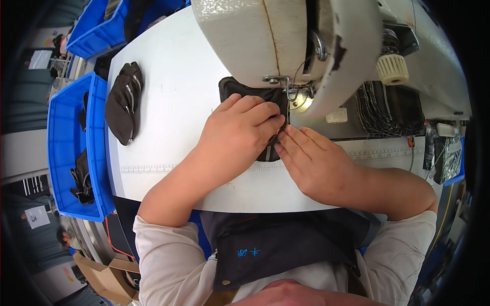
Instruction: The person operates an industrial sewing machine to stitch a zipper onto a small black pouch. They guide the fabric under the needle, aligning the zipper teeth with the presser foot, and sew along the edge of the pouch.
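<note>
A dark fabric piece (pixel 234 90) lies under my hands on the sewing table, its far right edge beside the needle area of the white sewing machine (pixel 250 35). What looks like a zipper strip shows along its near part. My left hand (pixel 237 130) rests over the fabric, its fingers curled and closed on it. My right hand (pixel 319 160) meets it at the fabric's right edge, fingers held together and the tips gripping there. Both thumbs are mostly hidden. Just past my fingertips, the metal presser foot (pixel 294 94) stands in a small light.
Several dark zippered pieces (pixel 124 104) are stacked on the white table (pixel 168 97) at left. A blue bin (pixel 104 153) with dark pieces stands beside the table; another blue bin (pixel 92 38) is farther back. More layered dark fabric (pixel 390 109) lies right, under the machine arm.
</note>
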`<state>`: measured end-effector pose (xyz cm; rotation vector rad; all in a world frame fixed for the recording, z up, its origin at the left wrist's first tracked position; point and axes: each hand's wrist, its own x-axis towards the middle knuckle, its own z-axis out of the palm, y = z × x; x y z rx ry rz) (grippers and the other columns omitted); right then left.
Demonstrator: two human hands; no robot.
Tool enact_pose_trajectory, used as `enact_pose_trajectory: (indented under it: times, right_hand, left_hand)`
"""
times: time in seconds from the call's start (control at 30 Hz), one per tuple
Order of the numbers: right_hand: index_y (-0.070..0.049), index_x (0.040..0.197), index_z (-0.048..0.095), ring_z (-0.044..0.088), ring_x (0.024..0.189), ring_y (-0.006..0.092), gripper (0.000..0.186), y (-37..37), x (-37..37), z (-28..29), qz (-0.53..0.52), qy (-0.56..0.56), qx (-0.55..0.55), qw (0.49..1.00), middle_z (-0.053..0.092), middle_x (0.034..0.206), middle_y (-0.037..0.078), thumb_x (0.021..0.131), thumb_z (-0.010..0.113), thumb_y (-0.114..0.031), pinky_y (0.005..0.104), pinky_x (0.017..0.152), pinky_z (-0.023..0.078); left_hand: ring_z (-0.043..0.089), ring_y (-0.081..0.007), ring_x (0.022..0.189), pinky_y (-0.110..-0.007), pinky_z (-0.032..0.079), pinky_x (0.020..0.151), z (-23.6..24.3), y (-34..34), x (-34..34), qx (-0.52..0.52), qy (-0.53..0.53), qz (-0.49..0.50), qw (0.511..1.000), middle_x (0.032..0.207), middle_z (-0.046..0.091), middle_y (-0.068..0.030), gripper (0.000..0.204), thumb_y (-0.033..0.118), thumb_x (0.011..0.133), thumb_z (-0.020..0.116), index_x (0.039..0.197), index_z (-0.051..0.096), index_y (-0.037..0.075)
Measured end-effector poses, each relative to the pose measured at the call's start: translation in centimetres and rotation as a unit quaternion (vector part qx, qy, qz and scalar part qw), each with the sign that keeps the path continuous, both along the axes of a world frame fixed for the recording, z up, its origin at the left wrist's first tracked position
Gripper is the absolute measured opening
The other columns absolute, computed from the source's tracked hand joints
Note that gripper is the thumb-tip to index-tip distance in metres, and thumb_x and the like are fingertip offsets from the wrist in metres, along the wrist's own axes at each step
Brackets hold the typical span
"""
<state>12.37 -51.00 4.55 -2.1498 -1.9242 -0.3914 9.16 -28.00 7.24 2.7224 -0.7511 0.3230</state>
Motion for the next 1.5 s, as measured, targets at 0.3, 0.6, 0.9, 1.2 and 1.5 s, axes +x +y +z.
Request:
enact_pose_trajectory:
  times: [0.3,0.6,0.9,1.2,1.5]
  right_hand:
    - [0.016,0.109,0.072,0.07,0.109,0.0421,0.037,0.1,0.0,0.1,0.009,0.001,0.013,1.0,0.072,0.11,0.03,0.082,0.067,-0.009,0.0465,0.095,0.057]
    - [0.016,0.11,0.071,0.071,0.11,0.0416,0.035,-0.2,0.2,0.7,0.012,0.017,-0.001,1.0,0.072,0.112,0.03,0.085,0.067,-0.008,0.0465,0.095,0.057]
    - [0.013,0.11,0.071,0.069,0.113,0.0398,0.029,0.3,0.7,-0.2,-0.021,0.026,0.029,0.999,0.072,0.113,0.028,0.089,0.067,-0.007,0.0454,0.097,0.057]
    - [0.012,0.108,0.071,0.069,0.11,0.0381,0.027,0.6,1.4,-0.3,-0.037,0.011,0.049,0.998,0.071,0.111,0.027,0.087,0.069,-0.004,0.0448,0.092,0.057]
    - [0.011,0.104,0.071,0.067,0.115,0.0388,0.024,0.5,1.5,0.1,-0.06,0.077,0.069,0.993,0.068,0.119,0.024,0.084,0.071,-0.002,0.0457,0.093,0.056]
  left_hand:
    - [0.069,-0.0277,0.104,-0.036,0.059,0.08,-0.3,-0.5,-0.2,0.001,0.012,-0.012,1.0,0.116,0.072,-0.0048,0.045,0.003,0.069,0.077,0.114,0.077,0.005]
    - [0.07,-0.0267,0.1,-0.035,0.059,0.081,-0.3,-1.0,-0.5,0.023,0.017,0.003,1.0,0.114,0.073,-0.0061,0.044,0.006,0.072,0.078,0.116,0.076,0.003]
    - [0.067,-0.0235,0.1,-0.035,0.057,0.081,-1.2,-0.4,0.9,0.042,0.0,0.043,0.998,0.112,0.072,-0.0006,0.035,0.011,0.081,0.076,0.115,0.078,0.007]
    - [0.066,-0.0205,0.112,-0.033,0.059,0.087,-2.0,-0.3,1.7,-0.011,-0.001,0.09,0.996,0.116,0.072,0.0009,0.035,0.017,0.081,0.08,0.114,0.076,0.008]
    - [0.061,-0.033,0.124,-0.044,0.055,0.096,-0.3,1.7,1.8,-0.136,0.1,-0.052,0.984,0.132,0.064,-0.0125,0.055,0.007,0.076,0.076,0.13,0.063,0.009]
